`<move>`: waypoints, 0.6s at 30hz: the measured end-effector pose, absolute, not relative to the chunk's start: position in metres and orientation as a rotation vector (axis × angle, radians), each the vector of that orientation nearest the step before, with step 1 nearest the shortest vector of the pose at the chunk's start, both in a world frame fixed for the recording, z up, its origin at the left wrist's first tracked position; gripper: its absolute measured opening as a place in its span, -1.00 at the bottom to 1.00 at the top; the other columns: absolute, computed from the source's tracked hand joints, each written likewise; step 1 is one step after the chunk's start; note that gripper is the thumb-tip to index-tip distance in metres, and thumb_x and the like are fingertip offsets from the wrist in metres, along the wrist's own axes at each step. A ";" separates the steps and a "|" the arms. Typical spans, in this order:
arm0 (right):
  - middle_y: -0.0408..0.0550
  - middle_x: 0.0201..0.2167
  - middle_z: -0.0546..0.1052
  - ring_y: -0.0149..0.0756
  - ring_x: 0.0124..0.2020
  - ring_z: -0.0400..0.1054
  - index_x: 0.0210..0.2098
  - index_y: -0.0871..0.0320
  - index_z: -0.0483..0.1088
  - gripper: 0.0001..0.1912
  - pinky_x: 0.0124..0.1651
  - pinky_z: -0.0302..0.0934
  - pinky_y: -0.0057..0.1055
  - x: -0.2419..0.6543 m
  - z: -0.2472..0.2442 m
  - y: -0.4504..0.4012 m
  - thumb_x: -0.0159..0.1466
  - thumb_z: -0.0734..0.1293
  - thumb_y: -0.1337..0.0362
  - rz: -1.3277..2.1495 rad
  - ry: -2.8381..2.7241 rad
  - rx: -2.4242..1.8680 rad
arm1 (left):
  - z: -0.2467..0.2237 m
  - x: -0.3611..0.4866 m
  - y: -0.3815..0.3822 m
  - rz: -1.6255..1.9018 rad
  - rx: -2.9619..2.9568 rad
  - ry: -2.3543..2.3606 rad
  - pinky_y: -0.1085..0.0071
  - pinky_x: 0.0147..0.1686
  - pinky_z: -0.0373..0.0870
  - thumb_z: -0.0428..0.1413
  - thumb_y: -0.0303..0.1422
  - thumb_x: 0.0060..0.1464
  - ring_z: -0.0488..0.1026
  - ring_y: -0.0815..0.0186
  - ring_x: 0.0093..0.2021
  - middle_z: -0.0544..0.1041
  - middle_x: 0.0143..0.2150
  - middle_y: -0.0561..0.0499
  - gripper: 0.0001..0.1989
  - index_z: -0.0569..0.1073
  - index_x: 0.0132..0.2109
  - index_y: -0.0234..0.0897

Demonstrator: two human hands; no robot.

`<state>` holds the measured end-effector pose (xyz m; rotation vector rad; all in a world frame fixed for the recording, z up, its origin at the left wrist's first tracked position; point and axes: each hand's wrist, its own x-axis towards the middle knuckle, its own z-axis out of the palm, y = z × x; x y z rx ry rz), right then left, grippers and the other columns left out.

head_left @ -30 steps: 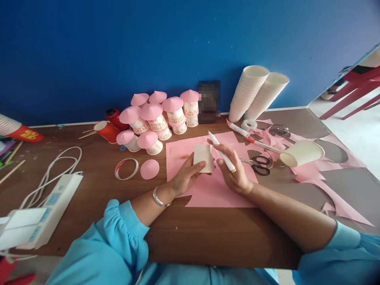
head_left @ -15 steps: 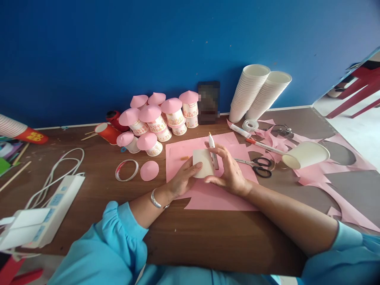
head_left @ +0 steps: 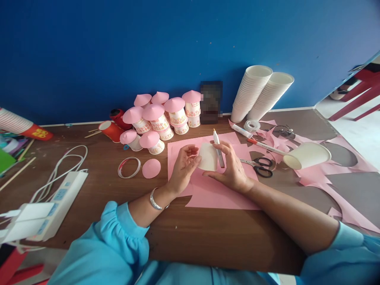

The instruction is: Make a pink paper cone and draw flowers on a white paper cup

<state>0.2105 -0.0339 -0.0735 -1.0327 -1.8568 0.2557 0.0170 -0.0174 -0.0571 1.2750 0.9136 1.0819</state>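
Note:
Between my two hands is a white paper cup point(head_left: 208, 157), tilted over the pink paper sheet point(head_left: 225, 194). My left hand point(head_left: 184, 168) is at its left side, thumb against the edge and fingers curled. At the other side, my right hand point(head_left: 233, 170) has a white marker point(head_left: 219, 148) between its fingers, the orange tip pointing up. The right thumb reaches beneath the cup, which sits in the hand's grasp too. A pair of black-handled scissors point(head_left: 263, 166) lies just right of this hand.
Several small cup houses with pink cone roofs point(head_left: 153, 112) stand at the back. Two stacks of white cups point(head_left: 252, 93) lean on the wall. Pink scraps point(head_left: 323, 178) and a lying cup point(head_left: 308, 155) are right; a tape ring point(head_left: 129, 167) and power strip point(head_left: 61, 206) are left.
The cup has turned between my hands and shows a rounder outline. My left fingers have shifted from across its face to its left edge. The marker stays in my right hand.

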 end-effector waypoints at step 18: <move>0.02 -0.04 0.37 -0.16 -0.13 0.39 0.29 -0.05 0.13 -0.33 -0.02 0.46 -0.03 0.217 -0.049 -0.036 0.29 0.46 0.28 0.326 -1.686 -0.998 | -0.060 0.019 -0.009 0.951 0.839 0.631 0.20 0.14 0.33 0.35 -0.29 0.07 0.52 0.14 0.06 0.62 -0.01 -0.07 -0.60 0.51 0.04 -0.26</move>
